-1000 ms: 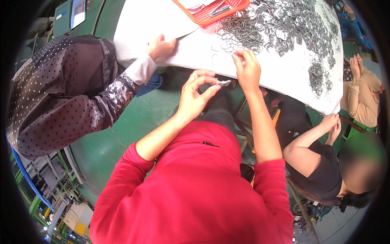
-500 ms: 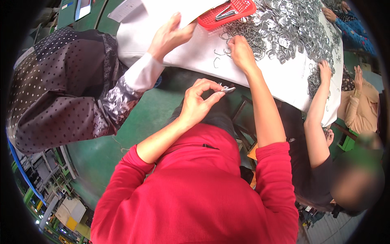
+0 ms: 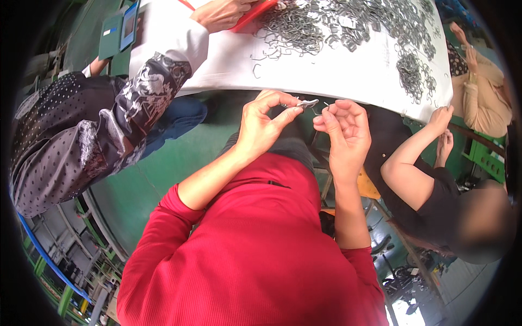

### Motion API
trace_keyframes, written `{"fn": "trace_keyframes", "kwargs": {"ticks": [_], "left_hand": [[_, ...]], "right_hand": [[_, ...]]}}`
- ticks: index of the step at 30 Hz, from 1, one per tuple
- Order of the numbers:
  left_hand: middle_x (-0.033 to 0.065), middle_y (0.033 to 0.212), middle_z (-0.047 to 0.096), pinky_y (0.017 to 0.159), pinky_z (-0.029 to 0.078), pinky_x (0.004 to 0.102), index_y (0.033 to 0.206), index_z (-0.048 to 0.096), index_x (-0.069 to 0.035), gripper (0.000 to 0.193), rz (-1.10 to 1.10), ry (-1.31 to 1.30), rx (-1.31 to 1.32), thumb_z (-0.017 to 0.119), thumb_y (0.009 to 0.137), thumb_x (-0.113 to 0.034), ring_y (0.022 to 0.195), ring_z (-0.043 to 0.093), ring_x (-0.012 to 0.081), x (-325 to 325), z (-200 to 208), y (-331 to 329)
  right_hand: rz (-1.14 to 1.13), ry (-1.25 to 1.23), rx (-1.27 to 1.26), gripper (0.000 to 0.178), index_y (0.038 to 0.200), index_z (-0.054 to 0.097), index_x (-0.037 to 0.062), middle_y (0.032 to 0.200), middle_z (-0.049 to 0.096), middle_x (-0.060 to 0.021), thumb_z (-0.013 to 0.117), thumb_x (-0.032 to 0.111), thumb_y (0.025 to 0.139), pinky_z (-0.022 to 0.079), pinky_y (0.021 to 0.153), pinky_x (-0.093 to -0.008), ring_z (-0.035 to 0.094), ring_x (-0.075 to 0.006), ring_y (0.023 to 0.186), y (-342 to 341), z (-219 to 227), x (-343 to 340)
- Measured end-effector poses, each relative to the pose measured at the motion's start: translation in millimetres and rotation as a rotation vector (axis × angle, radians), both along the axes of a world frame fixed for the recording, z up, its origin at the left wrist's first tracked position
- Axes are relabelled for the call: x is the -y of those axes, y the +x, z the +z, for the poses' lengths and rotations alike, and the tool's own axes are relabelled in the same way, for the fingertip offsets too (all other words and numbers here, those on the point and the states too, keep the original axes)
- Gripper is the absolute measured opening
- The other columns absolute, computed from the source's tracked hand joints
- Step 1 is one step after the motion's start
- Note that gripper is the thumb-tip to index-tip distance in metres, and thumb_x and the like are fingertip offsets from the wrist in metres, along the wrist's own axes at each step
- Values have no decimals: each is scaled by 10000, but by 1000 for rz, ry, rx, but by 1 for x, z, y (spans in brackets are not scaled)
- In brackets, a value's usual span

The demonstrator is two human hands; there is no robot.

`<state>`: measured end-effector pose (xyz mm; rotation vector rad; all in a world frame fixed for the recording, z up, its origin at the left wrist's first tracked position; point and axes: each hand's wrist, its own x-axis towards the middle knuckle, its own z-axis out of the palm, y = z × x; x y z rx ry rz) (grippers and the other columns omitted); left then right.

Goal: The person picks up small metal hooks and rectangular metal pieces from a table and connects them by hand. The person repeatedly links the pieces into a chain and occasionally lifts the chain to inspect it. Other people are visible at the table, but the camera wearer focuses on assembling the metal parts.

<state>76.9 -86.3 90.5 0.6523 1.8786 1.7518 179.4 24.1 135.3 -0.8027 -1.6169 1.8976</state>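
Okay, right hand (image 3: 346,130) is back from the loose wire pile (image 3: 291,32) on the table (image 3: 228,68), now just beside the left hand (image 3: 261,122) with a thin wire piece (image 3: 326,104) showing at its fingertips. So each hand looks to have a part, off the table's near edge. Left thumb and index are pinched on a small metal clip (image 3: 310,103); it sticks out past those fingertips toward the wire. Right fingers are curled, thumb and fingers together on the wire. Contact between wire and clip: can't tell.
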Motion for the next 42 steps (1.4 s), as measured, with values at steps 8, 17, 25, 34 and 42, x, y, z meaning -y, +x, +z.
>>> {"fn": "trace_keyframes", "kwargs": {"ticks": [8, 17, 25, 34, 42], "left_hand": [[57, 869, 652, 804, 454, 276, 867, 678, -28, 113, -120, 25, -96, 702, 757, -19, 855, 591, 148, -29, 3, 11], [114, 895, 627, 764, 468, 363, 906, 644, -35, 166, -134, -43, -534, 667, 797, -158, 865, 585, 259, -99, -24, -20], [140, 931, 594, 768, 442, 411, 917, 555, -12, 426, -45, -631, -1045, 709, 729, -362, 939, 553, 314, -214, -84, -73], [117, 825, 685, 716, 509, 359, 889, 648, -8, 171, -163, -319, -502, 630, 782, -139, 771, 661, 250, -181, -48, -67], [39, 857, 671, 718, 474, 205, 960, 602, -10, 168, -274, 45, 384, 658, 855, -129, 806, 613, 81, -73, 22, -11]], "right_hand": [[-156, 24, -53, 146, 996, 498, -19, 883, 588, -87, 566, -50, 869, 547, 701, -247, 623, -130, 781, 12, -6, -8], [-250, 312, -215, 179, 948, 439, -29, 970, 542, -154, 524, -146, 842, 561, 743, -291, 629, -180, 812, 42, -23, -25], [-202, 382, -192, 176, 926, 453, -24, 951, 555, -157, 541, -144, 832, 563, 722, -291, 630, -189, 806, 49, -27, -36], [-196, 388, -177, 160, 899, 482, -43, 930, 582, -162, 575, -143, 814, 558, 683, -256, 632, -172, 785, 41, -38, -42], [-163, 386, -171, 112, 911, 495, -42, 943, 592, -144, 568, -93, 843, 544, 652, -240, 645, -164, 785, 23, -48, -23]]}}
